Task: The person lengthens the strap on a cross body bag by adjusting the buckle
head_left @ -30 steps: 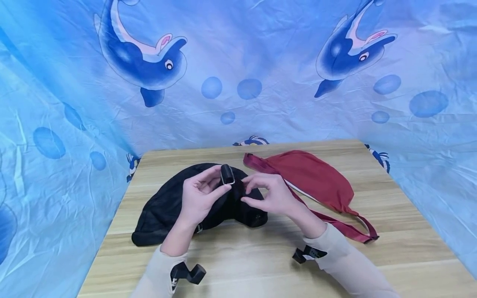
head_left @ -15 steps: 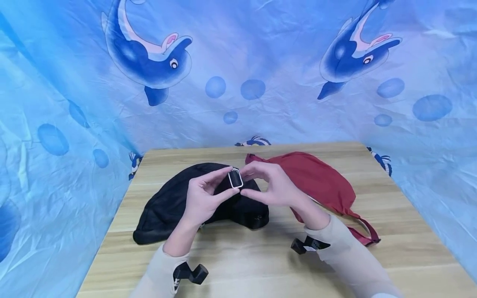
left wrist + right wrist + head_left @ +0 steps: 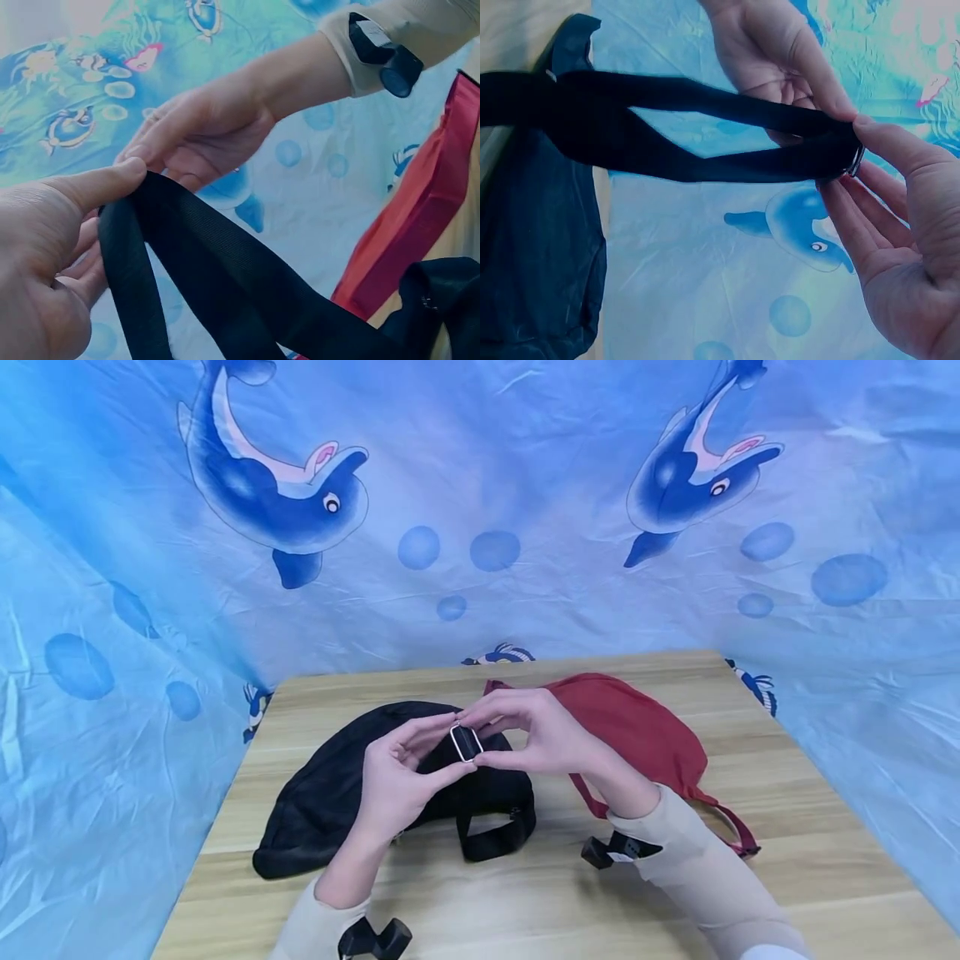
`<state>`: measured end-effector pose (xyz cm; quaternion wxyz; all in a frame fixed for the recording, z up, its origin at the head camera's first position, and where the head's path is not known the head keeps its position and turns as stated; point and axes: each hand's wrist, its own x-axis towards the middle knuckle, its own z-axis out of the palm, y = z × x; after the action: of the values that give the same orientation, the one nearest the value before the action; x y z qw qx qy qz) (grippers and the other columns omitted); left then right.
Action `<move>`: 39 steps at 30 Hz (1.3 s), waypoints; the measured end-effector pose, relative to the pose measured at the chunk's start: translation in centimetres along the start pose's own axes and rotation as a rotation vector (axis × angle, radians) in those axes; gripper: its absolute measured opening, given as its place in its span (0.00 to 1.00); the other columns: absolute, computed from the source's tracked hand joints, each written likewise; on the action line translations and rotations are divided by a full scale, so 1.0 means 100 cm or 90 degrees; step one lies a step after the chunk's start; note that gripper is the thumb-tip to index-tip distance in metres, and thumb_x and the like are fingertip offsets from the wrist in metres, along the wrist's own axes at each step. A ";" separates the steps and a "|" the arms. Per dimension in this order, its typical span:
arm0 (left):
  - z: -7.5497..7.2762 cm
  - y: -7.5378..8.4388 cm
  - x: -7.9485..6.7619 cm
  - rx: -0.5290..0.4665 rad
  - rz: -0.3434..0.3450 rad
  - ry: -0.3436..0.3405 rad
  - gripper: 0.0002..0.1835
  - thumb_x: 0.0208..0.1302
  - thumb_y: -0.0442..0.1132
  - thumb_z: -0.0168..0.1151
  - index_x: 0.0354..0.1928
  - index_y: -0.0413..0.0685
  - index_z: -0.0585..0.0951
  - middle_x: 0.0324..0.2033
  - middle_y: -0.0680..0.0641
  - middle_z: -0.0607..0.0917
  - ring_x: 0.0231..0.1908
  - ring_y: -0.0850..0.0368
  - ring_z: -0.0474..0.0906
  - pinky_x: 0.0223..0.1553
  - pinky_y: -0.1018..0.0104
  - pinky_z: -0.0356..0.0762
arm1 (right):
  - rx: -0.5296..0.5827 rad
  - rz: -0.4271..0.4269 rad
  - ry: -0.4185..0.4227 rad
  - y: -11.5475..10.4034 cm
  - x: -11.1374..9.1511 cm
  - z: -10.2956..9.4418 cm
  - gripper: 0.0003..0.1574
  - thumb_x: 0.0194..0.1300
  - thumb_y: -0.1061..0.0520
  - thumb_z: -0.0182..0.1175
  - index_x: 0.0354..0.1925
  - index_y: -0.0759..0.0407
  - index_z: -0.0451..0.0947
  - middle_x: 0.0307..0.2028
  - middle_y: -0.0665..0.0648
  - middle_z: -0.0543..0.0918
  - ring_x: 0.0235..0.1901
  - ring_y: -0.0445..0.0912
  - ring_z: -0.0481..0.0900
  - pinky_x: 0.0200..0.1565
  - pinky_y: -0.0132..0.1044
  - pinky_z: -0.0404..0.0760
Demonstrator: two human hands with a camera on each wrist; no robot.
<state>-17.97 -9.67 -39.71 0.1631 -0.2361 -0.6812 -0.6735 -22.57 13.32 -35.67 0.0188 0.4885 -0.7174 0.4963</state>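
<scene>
A silver rectangular buckle [image 3: 467,743] with black webbing through it is held up over the black waist bag [image 3: 322,802]. My left hand [image 3: 393,781] pinches the buckle end from the left, thumb below and fingers above. From the right, my right hand [image 3: 551,735] pinches the same end, its fingertips meeting the left ones. The folded black strap [image 3: 232,277] runs down from both hands in the left wrist view. In the right wrist view, the buckle [image 3: 857,160] shows edge-on at the strap's folded end. A strap loop [image 3: 495,845] lies at the bag's right end.
A red waist bag [image 3: 637,727] with its own red strap lies at the right on the wooden table [image 3: 480,910]. Blue cloth [image 3: 570,602] printed with dolphins stands behind the table and along both sides.
My right hand has come in from the strap to pinch the buckle end beside my left fingers. The buckle has turned its frame toward the head camera. The strap loop has spread below the bag.
</scene>
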 end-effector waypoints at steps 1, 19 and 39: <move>0.000 0.000 -0.001 0.006 0.004 0.012 0.31 0.44 0.19 0.83 0.55 0.38 0.88 0.51 0.34 0.91 0.52 0.63 0.90 0.59 0.66 0.86 | 0.002 0.000 -0.004 0.000 0.001 0.001 0.26 0.62 0.68 0.76 0.58 0.64 0.85 0.55 0.62 0.88 0.51 0.49 0.90 0.55 0.40 0.91; -0.005 -0.005 -0.010 0.073 0.070 -0.058 0.27 0.44 0.24 0.86 0.51 0.41 0.89 0.46 0.40 0.90 0.47 0.63 0.90 0.54 0.70 0.88 | -0.217 0.071 -0.147 -0.018 0.020 -0.006 0.22 0.51 0.57 0.78 0.42 0.53 0.78 0.38 0.48 0.83 0.35 0.36 0.85 0.40 0.31 0.89; -0.008 -0.011 -0.004 0.101 0.186 -0.037 0.27 0.44 0.22 0.85 0.51 0.37 0.91 0.43 0.37 0.93 0.48 0.63 0.90 0.52 0.69 0.89 | -0.080 -0.079 -0.005 -0.005 0.014 0.002 0.24 0.49 0.66 0.76 0.44 0.59 0.77 0.47 0.53 0.85 0.47 0.44 0.85 0.54 0.39 0.90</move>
<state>-18.33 -10.44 -40.83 0.2578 -0.3385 -0.6952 -0.5794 -22.87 12.22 -34.66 0.0770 0.5317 -0.7157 0.4462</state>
